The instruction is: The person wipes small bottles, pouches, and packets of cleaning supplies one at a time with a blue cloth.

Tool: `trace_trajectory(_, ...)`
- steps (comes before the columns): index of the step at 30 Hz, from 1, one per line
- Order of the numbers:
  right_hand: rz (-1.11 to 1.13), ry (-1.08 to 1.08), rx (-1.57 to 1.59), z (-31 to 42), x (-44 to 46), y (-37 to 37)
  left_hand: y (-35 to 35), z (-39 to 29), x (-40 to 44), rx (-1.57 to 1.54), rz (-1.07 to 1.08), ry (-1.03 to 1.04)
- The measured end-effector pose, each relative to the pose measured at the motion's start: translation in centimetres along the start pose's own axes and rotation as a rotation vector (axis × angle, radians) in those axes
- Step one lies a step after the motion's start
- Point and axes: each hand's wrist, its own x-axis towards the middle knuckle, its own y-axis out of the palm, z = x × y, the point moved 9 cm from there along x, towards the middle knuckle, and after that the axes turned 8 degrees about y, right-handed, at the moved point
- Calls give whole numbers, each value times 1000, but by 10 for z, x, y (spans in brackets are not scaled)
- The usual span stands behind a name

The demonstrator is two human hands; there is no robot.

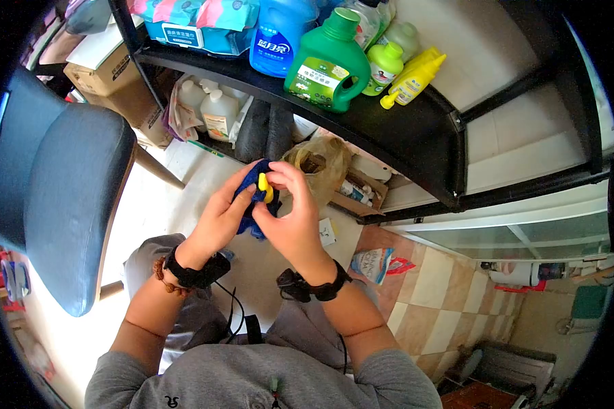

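Note:
In front of my lap, a dark blue cloth is bunched between my two hands. My left hand grips it from the left, thumb pressed on top. A small yellow plastic piece sits against the cloth; its exact kind is hard to make out. My right hand is curled around the right side, with fingertips at the cloth's upper edge and the thumb below, beside the yellow piece. Part of the cloth hangs under the hands.
Ahead stands a black shelf bearing a green detergent jug, a blue bottle, a yellow bottle and wipes packs. A plastic bag lies beneath. At left is a dark blue chair; a snack-like packet lies on the floor.

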Motion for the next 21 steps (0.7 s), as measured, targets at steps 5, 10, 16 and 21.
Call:
trace_trajectory(5,-7,98,-44,18,22,-81,-16,0,2,-28,-108,21)
trace_trajectory(10,-170,159,-66,31,108,-223,-26,-1,6,-51,-66,24)
trace_trajectory(16,27,366,-547,-75,196,-264,-31,14,4,-165,-167,-29)
trace_trajectory(21,50,429,-827,-121,227,-268,-61,3,5,-107,-265,63)
